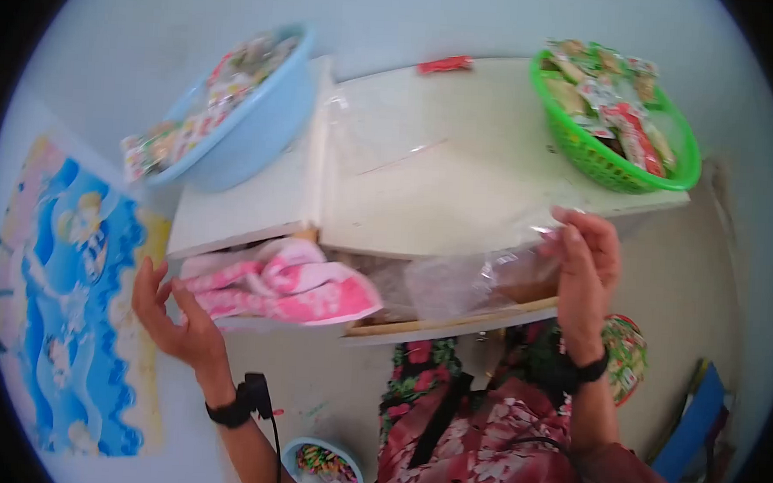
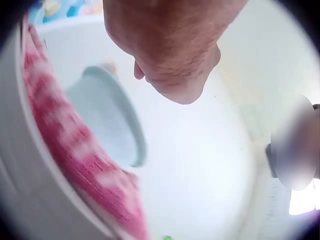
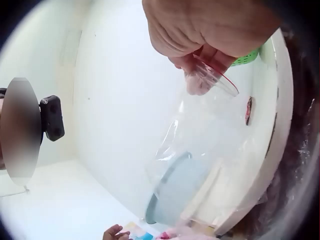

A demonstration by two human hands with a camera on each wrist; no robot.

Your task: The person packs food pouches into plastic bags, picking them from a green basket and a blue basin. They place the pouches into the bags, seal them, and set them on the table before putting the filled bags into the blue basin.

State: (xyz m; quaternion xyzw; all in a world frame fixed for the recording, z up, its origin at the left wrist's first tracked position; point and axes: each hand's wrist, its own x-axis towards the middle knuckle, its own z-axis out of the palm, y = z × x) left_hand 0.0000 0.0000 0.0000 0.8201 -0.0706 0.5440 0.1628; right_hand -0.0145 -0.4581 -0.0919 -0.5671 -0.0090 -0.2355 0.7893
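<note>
The right hand [image 1: 585, 256] pinches a clear bag [image 3: 200, 145], which hangs below its curled fingers. The left hand [image 1: 171, 318] has its fingers spread, empty, just beside a pink towel [image 1: 284, 284].

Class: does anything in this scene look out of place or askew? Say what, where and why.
The pink towel bulges out of the gap under the white tabletop, near the left hand. The blue basin seems to overhang the tabletop's left edge, with packets poking over its rim.
</note>
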